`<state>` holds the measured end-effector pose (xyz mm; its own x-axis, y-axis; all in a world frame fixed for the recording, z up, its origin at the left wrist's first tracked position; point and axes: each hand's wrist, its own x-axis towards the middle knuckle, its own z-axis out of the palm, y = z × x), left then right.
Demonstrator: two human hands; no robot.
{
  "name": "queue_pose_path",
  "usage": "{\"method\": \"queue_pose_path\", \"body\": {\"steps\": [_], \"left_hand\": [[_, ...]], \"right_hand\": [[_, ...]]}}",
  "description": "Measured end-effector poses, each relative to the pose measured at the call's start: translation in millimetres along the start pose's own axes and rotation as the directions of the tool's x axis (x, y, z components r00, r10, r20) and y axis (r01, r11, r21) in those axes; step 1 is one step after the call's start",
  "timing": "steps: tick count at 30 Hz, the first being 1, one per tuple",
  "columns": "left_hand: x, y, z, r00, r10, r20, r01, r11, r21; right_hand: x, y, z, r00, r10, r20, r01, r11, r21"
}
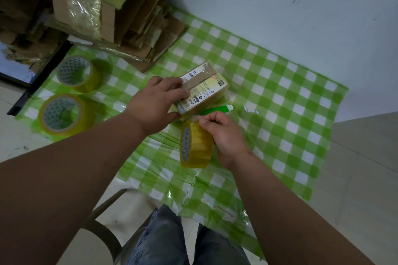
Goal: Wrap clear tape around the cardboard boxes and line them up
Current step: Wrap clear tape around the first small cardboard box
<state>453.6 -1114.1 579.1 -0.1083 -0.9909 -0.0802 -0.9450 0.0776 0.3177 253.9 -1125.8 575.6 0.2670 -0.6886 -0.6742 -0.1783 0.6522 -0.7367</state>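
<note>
The left hand (157, 100) grips the labelled cardboard box (202, 90) steady on the checked cloth (280, 113) while the right hand's (228, 137) fingers (207, 121) clasp the tape roll (195, 146), feeding tape to its near edge.

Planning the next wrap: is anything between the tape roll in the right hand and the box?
Nothing visible blocks it. The right hand holds the tape roll just below the box, which the left hand grips. A green pen lies beside the box.
</note>
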Motion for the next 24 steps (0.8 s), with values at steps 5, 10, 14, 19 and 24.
{"method": "queue_pose_path", "body": {"steps": [5,10,14,19,24], "left_hand": [[-1.5,-1.0,5.9,0.998,0.025,-0.055,-0.027,0.999,-0.021],[-7.0,1.8,0.8,0.999,-0.042,0.004,0.042,0.995,-0.095],[-29.7,27.6,-3.3,0.952,-0.161,-0.262,0.107,0.972,-0.21],[-54.8,75.0,-3.7,0.904,-0.395,0.164,0.392,0.61,-0.688],[-62.7,84.9,4.7,0.837,-0.421,0.35,0.536,0.5,-0.68]], "right_hand": [[-0.9,-0.4,1.3,1.0,-0.006,-0.012,0.006,1.0,0.023],[-6.1,-1.9,3.1,0.999,-0.035,0.003,0.035,0.999,0.0],[-12.8,-3.2,1.7,0.998,-0.062,0.0,0.062,0.996,-0.065],[-21.8,-7.0,-1.8,0.997,-0.07,0.015,0.071,0.992,-0.102],[-31.2,-6.6,-1.0,0.995,-0.084,0.046,0.091,0.975,-0.2]]}}
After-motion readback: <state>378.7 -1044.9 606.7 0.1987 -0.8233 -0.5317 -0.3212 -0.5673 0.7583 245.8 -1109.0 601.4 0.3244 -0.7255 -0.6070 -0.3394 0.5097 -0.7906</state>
